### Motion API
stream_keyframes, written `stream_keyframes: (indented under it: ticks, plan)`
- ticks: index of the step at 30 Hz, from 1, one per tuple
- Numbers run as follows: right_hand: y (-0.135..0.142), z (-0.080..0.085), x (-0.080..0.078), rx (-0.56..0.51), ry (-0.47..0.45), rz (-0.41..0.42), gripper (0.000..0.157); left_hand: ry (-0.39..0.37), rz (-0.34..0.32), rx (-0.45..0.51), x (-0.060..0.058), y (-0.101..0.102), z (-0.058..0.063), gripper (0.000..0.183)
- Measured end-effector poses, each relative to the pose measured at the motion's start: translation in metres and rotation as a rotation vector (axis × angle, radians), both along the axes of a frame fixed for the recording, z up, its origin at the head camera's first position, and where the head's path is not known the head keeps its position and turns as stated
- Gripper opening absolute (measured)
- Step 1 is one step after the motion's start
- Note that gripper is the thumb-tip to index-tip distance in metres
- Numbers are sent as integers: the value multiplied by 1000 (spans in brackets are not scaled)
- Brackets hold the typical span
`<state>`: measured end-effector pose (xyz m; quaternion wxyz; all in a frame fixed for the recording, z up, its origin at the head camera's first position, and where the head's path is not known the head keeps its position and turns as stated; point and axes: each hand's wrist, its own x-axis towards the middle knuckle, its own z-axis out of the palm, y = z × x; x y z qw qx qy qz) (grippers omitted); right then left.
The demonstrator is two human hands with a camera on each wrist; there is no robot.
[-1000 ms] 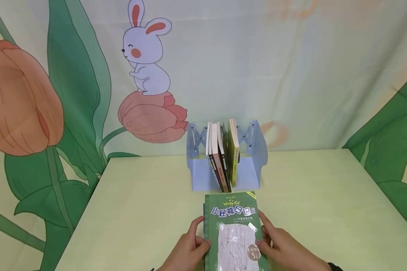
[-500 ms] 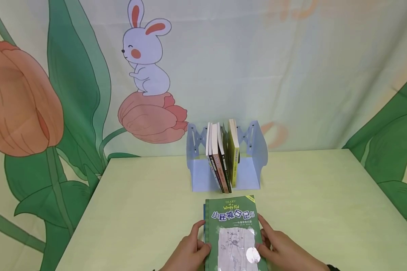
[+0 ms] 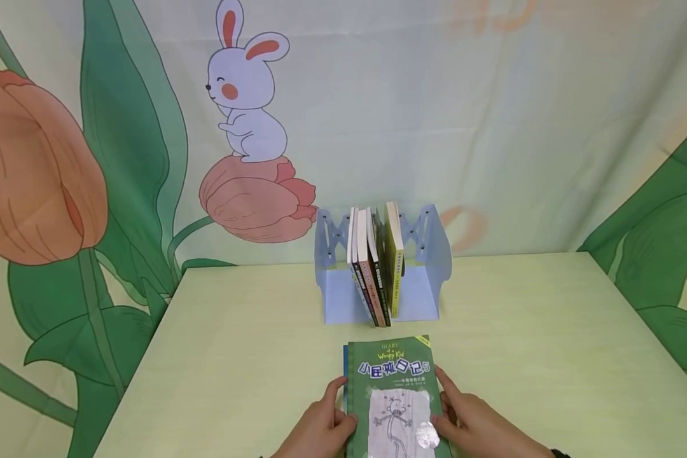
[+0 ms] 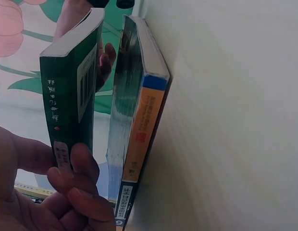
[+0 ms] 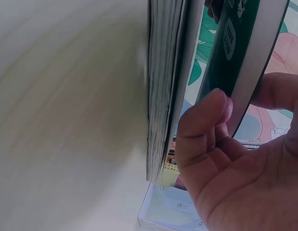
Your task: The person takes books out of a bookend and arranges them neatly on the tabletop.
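Observation:
Both hands hold a green paperback book, cover up, by its two long sides. My left hand grips the spine side, with the thumb on the cover. On the opposite side my right hand pinches the page edge between thumb and fingers. Under it a second book with an orange and blue spine lies flat on the table. A gap shows between the two books in both wrist views. From above, only a thin blue strip of the lower book peeks out at the left.
Behind the held book stands a light blue metal book rack. Several thin books lean left inside it, and a yellow-spined book stands more upright to their right. A printed cloth backdrop hangs behind the table.
The green book has slid a little toward the person, away from the rack, with both hands moving along. The rack and its books have not moved.

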<state>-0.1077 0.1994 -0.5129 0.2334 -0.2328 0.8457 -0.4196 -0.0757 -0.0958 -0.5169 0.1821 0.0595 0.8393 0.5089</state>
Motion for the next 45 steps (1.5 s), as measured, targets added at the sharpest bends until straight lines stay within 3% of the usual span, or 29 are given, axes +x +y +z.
stream_keyframes:
  ticks: [10,34,45]
  plan:
    - [-2,-4,-2,-26,-29,24,81,-53,18,-19,0,2,0,71]
    - [-3,-14,-8,-14,-58,10,84,-5,-19,-92,-7,1,-10,71]
    - [-8,-14,-9,13,-134,-34,87,9,-39,-132,-8,1,-9,71]
